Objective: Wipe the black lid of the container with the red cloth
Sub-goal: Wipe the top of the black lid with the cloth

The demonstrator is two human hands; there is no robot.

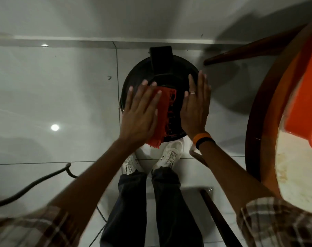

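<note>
A round black lid [162,72] tops a container that stands on the floor by the wall, just beyond my feet. The red cloth [163,111] lies spread over the lid's near half, its frayed end hanging off the near rim. My left hand [141,113] lies flat on the cloth's left part, fingers spread, pressing it onto the lid. My right hand [196,107] rests flat on the lid's right side beside the cloth, fingers extended, with a ring and an orange and black wristband.
A round wooden table [258,122] with an orange plastic object [305,97] on it stands close at the right. A black cable [35,184] runs over the pale tiled floor at the left. A dark wooden leg [219,216] lies near my right leg.
</note>
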